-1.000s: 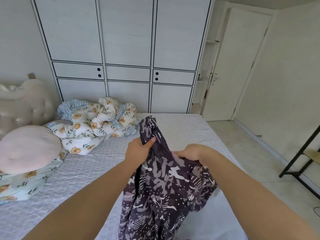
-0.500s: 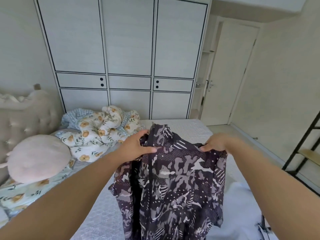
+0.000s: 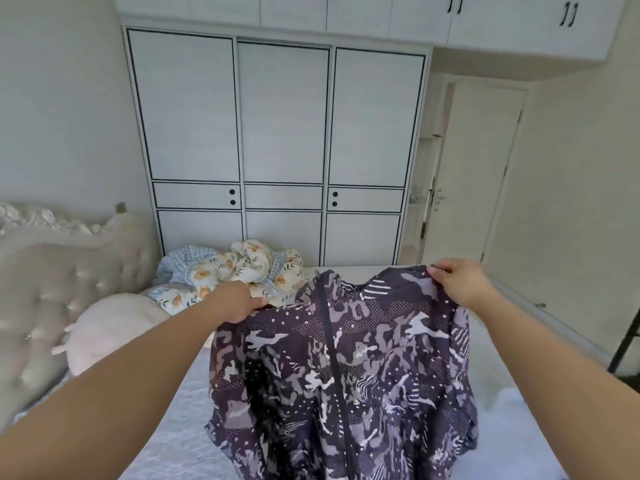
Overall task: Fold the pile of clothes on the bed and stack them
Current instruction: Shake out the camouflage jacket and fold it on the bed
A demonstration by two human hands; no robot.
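A dark purple and grey camouflage-print jacket point(image 3: 346, 375) with a zip down its front hangs spread in the air over the bed point(image 3: 180, 441). My left hand point(image 3: 235, 301) grips its upper left edge. My right hand point(image 3: 457, 280) pinches its upper right edge, held a little higher. The jacket's lower part drops out of view at the bottom, and it hides the bed surface behind it.
A crumpled floral and blue-checked quilt point(image 3: 239, 271) lies at the far side of the bed. A pale pink round cushion point(image 3: 110, 329) leans by the tufted headboard point(image 3: 45, 278) on the left. A white wardrobe point(image 3: 280, 150) stands behind, a door point(image 3: 474, 174) and a black rack point(image 3: 627, 337) to the right.
My hands have moved apart and upward, spreading the bunched jacket out wide. The view has tilted up, showing more of the wardrobe.
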